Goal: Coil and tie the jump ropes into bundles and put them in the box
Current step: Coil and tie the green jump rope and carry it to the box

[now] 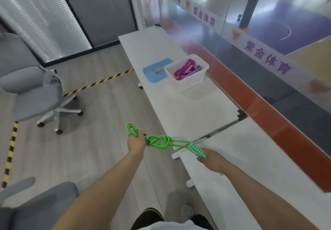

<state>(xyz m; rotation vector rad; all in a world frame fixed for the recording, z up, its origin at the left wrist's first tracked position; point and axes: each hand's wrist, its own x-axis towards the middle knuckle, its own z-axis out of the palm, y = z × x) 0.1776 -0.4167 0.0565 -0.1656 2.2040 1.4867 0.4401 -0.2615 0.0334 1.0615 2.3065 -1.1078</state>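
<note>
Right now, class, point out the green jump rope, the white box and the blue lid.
green jump rope (158, 141): head view, on the knotted coil between the hands.
white box (186, 82): head view, on its near wall.
blue lid (152, 76): head view, on its flat top.

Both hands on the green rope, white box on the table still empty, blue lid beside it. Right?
Not quite: the head view shows the white box already holds purple ropes. The rest stands: left hand and right hand hold the green rope, blue lid beside the box.
</note>
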